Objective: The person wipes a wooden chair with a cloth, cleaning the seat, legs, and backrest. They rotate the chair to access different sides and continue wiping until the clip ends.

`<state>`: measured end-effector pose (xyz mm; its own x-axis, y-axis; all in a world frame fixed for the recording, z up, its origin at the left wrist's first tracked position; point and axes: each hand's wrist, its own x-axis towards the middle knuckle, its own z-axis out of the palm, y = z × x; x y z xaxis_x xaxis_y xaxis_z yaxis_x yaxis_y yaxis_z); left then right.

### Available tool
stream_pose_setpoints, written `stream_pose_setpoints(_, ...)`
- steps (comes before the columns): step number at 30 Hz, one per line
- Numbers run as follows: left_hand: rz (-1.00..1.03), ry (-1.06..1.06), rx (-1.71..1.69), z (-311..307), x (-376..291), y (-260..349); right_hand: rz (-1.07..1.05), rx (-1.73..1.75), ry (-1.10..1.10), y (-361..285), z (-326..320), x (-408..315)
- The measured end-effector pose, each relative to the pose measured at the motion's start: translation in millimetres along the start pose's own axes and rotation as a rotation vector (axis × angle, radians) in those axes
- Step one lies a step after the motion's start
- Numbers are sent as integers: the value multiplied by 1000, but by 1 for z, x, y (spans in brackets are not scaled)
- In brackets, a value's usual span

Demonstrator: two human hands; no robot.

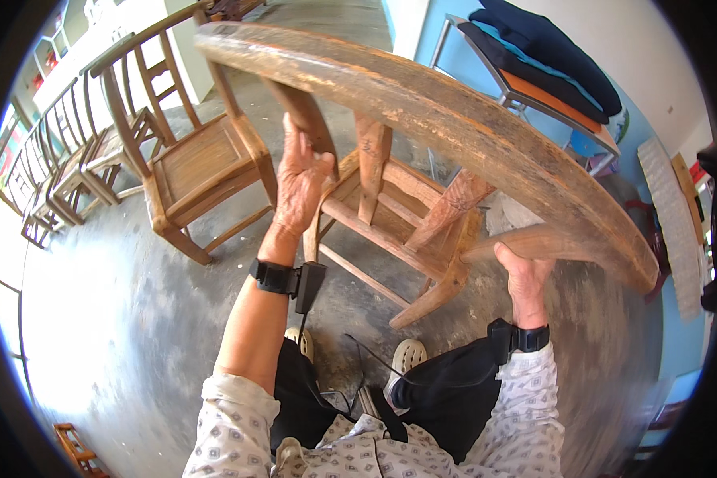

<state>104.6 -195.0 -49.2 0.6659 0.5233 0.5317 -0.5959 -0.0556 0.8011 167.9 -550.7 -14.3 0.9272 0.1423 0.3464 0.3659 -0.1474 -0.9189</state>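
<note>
A worn wooden chair [394, 101] fills the middle of the view, its thick curved top rail closest to me. Two flat slats [370, 161] run down from that rail, and the seat [418, 185] shows behind them, facing away from me. My left hand [302, 179] is on the left back post [305, 107], its thumb on the near side and some fingers hidden. On the other side, my right hand [527, 269] grips the right back post [549, 240] from below. Whether every leg touches the floor, I cannot tell.
A similar wooden chair [206, 158] stands close on the left, with a row of several more [71, 173] beyond it. At the back right, a metal-framed chair [532, 98] carries dark and blue cloth. Cables hang near my shoes [407, 358] on the concrete floor [155, 334].
</note>
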Motion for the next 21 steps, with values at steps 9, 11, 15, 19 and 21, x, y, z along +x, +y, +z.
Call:
stream_pose_setpoints(9, -175, -130, 236, 5, -1, -5, -138, 17, 115, -9, 90, 5)
stream_pose_setpoints(11, -135, -56, 343, 4, -9, -9, -216, 127, 157, -20, 110, 16)
stream_pose_setpoints(15, -128, -110, 370, 2, -27, 0, -377, -114, 56, -56, 147, 44)
stream_pose_setpoints(19, -113, -272, 478, 25, -49, 21, -428, -297, -118, -85, 176, 61)
stream_pose_setpoints(21, 55, -249, 470, 28, -45, 25, -415, -234, -241, -93, 194, 58)
